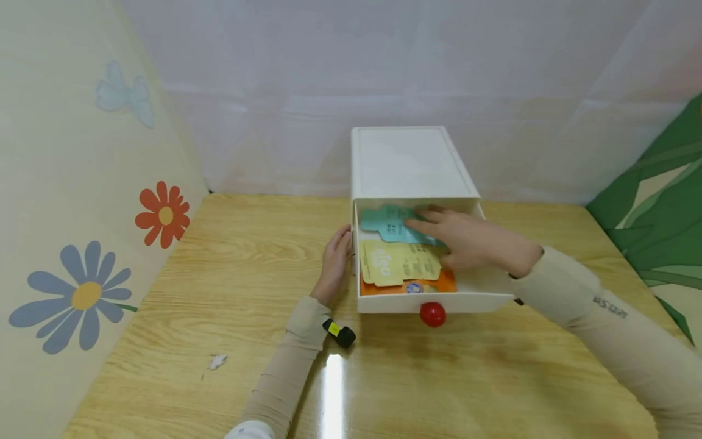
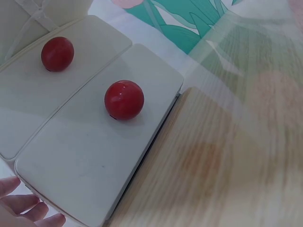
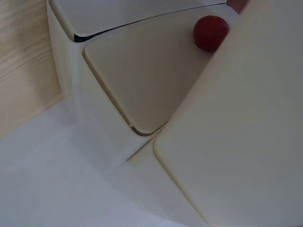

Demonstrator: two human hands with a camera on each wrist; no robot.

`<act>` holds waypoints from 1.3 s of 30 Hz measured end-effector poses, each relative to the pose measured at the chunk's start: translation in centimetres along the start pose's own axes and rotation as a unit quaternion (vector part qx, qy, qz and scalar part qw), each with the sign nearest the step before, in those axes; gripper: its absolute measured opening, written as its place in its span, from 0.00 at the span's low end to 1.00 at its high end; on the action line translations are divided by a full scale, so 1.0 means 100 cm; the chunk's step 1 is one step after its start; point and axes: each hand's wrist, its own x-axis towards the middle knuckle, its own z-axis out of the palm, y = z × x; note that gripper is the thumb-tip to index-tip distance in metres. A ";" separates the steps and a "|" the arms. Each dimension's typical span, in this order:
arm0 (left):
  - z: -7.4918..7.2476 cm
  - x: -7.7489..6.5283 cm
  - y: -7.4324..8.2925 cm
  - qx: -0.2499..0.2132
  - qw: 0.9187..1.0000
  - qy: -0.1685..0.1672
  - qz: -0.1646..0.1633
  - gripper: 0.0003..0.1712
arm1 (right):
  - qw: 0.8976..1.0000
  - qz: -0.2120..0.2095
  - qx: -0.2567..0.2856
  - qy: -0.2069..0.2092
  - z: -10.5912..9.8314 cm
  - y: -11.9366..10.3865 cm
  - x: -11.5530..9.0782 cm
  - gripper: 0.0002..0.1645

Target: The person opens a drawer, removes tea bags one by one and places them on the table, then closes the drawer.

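A white drawer cabinet [image 1: 408, 161] stands on the table with its top drawer [image 1: 482, 302] pulled out. Inside the drawer lie a teal packet [image 1: 384, 222], a yellow packet [image 1: 392, 262] printed "Tea" and an orange packet [image 1: 446, 285]. My right hand [image 1: 466, 238] reaches in from the right, its extended fingers touching the teal packet; in the right wrist view it is hidden. At the cabinet's left side my left hand [image 1: 334, 265] rests with its fingertips against the wall. The left wrist view also shows these fingers [image 2: 28, 206] along the cabinet's edge.
A red round knob [image 1: 433, 314] sits on the pulled-out drawer's front. Closed drawer fronts below carry more red knobs [image 2: 124, 100]. A wood-grain table [image 1: 247, 274] holds the cabinet, with a pale curtain [image 1: 301, 103] behind and a flower-painted wall [image 1: 66, 195] at the left.
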 end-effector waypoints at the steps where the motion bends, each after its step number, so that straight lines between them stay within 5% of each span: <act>1: 0.000 0.000 0.000 0.005 1.000 0.001 0.001 0.24 | 1.000 0.000 0.000 0.003 0.000 0.000 0.000 0.44; 28: -0.004 0.000 -0.001 0.027 0.999 0.001 0.019 0.23 | 0.995 -0.025 0.019 0.099 0.002 0.000 0.000 0.29; 39: -0.004 0.000 0.000 0.028 0.999 -0.002 0.020 0.23 | 0.982 -0.046 -0.004 0.183 0.001 -0.001 -0.001 0.16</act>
